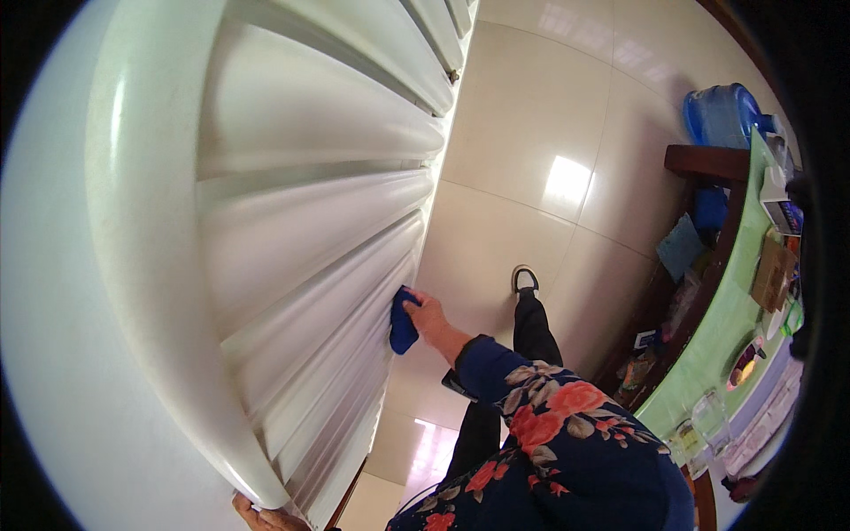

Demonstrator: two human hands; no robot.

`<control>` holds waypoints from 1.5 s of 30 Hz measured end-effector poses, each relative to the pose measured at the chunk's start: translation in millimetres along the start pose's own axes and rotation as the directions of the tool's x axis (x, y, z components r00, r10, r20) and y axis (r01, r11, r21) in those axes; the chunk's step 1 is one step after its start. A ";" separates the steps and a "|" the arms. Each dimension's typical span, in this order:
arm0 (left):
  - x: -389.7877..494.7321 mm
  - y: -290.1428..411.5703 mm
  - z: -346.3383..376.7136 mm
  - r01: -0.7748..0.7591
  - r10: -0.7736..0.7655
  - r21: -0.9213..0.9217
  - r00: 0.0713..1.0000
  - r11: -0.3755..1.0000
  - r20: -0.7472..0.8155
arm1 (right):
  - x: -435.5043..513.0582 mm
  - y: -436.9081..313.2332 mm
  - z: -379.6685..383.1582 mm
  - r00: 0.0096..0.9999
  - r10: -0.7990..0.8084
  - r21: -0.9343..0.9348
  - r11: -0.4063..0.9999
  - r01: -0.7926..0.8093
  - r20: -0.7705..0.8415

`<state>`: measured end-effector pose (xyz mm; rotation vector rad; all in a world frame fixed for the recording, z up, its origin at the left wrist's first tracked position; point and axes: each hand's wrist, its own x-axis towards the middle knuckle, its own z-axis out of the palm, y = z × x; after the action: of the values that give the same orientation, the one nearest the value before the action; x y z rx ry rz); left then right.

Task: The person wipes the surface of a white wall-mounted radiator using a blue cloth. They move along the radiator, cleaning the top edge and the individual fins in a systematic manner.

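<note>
My right hand (430, 324) holds a folded dark blue cloth (402, 325) by its edge. The cloth is against the lower part of a white balustrade (319, 146), close to the floor. Thick rounded balusters (312, 222) fan out from its broad, glossy top rail (149, 219). At the bottom edge of the picture my left hand (269, 519) grips the near end of that rail, its fingers bent and partly cut off by the frame. A dark sleeve with red flowers covers my right arm.
Cream floor tiles (505, 119) lie right of the balustrade, with my shoe (525, 279) on them. A green-topped table (704, 345) at the right bears glass cups (710, 418), a brown box (772, 275) and other items. Behind it lies a blue water jug (720, 116).
</note>
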<state>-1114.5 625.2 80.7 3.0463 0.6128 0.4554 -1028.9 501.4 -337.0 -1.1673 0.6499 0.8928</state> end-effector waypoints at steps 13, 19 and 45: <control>-8.8 -8.3 -8.3 -0.012 0.011 0.074 1.000 0.997 0.014 | 78.9 -94.7 -40.2 0.749 -0.541 -0.244 0.841 0.483 -0.382; -11.1 -7.8 -12.9 -0.020 0.020 0.092 1.000 0.996 0.006 | 59.5 -46.1 -28.3 0.841 -0.442 -0.272 0.890 0.366 -0.313; 0.4 19.7 1.5 0.046 -0.045 -0.124 0.999 0.991 0.013 | -199.7 -230.1 29.9 0.894 -0.448 0.331 0.842 0.426 -0.010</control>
<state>-1106.3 607.2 80.5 2.9091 0.6274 0.4576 -933.5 449.2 -50.7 -0.9263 0.4256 0.4111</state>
